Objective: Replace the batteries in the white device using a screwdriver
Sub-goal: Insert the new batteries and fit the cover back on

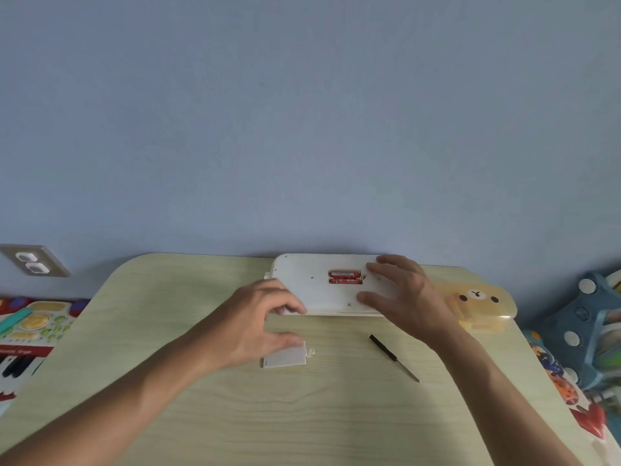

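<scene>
With the flat white plastic cover [285,358] off and red batteries [345,277] exposed, your spread-fingered right hand [403,294] steadied the long white plastic device [316,290], your loosely curled, empty left hand [258,317] hovered beside it; lifting the batteries out likely came next.

Print on the red batteries [345,277] & toy keyboard [23,344] too blurred to read.

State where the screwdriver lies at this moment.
In the head view, the screwdriver lies untouched on the table, right of centre, in front of the white device and beside the right forearm.
</scene>
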Demonstrator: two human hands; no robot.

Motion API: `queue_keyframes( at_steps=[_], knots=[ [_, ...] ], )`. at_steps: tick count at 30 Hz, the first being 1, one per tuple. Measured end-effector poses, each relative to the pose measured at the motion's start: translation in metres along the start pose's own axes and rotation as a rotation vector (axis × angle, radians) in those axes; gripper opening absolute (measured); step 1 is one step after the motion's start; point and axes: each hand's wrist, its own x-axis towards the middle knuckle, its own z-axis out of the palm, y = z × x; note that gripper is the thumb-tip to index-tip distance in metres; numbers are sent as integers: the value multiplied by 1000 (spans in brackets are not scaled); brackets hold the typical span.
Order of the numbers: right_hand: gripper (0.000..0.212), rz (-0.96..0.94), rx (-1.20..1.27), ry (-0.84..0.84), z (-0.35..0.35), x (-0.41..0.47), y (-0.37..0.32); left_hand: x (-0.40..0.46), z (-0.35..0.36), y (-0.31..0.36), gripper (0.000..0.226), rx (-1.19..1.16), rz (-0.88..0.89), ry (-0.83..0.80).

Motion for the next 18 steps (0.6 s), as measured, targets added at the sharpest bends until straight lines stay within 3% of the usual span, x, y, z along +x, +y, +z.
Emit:
queue_keyframes(
  at_steps=[5,15,18],
  knots=[
    [69,33,47,-11,0,-2,1,-19,12,1,55,5,-117,-69],
    [72,36,77,-17,1,-2,3,-10,19,8,36,147,-57,-153],
    [72,34,76,-16,1,-3,4,-2,19,10,29,64,-104,-197]
  ],
)
